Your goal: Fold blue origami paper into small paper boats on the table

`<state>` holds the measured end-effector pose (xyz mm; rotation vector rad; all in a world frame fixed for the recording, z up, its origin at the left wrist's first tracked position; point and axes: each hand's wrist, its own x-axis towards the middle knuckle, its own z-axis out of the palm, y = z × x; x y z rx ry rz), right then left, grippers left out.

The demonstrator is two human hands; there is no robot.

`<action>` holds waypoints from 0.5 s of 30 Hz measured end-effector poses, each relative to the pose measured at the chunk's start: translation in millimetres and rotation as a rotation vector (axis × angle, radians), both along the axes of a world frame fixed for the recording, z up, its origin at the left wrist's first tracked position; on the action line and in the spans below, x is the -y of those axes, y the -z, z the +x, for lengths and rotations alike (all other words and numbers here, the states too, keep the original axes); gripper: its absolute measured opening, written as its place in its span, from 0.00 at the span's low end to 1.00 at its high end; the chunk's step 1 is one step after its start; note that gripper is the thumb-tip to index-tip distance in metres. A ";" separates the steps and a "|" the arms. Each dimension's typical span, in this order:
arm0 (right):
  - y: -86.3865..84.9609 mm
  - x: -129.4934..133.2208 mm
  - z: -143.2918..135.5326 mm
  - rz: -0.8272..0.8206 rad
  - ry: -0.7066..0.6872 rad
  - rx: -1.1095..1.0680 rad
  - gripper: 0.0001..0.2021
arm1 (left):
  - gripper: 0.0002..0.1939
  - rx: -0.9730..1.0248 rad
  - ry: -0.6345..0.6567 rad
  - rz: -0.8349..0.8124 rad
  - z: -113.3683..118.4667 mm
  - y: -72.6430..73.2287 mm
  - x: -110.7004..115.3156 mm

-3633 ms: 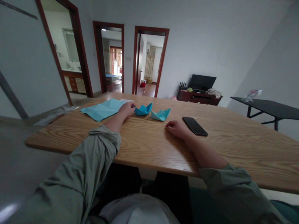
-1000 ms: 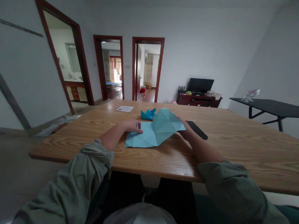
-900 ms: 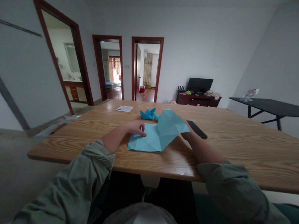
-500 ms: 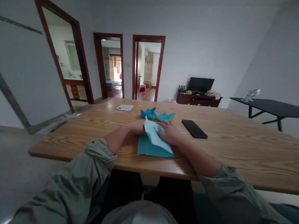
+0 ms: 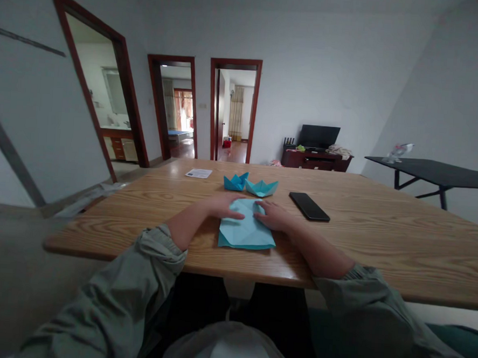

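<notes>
A light blue folded paper point(image 5: 247, 231) lies on the wooden table in front of me, its darker blue underside showing along the near edge. My left hand point(image 5: 226, 206) rests on its left upper part with thumb and fingers apart. On the right upper part lies my right hand point(image 5: 272, 215), fingers spread. Just beyond the paper stand two folded paper boats, a darker blue one point(image 5: 235, 182) on the left and a lighter one point(image 5: 261, 188) on the right.
A black phone point(image 5: 309, 206) lies right of my right hand. A white card point(image 5: 199, 173) is at the table's point(image 5: 139, 216) far left. Farther back are a television point(image 5: 319, 137) on a cabinet and a black table point(image 5: 434, 172).
The raised flap of the paper has come down flat. My left hand, earlier partly hidden behind the flap, now shows on top of the paper.
</notes>
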<state>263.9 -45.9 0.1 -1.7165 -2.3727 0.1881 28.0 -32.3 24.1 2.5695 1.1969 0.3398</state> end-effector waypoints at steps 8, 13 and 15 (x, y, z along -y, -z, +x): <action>-15.9 -1.0 10.7 -0.140 0.052 -0.195 0.21 | 0.55 -0.165 -0.063 -0.130 -0.2 3.6 1.6; -11.6 1.2 5.0 -0.140 -0.025 -0.477 0.16 | 0.52 -0.141 -0.057 -0.103 -2.3 2.6 2.4; -10.0 0.9 5.6 -0.158 -0.065 -0.515 0.15 | 0.49 -0.106 -0.029 -0.058 -1.3 0.5 3.0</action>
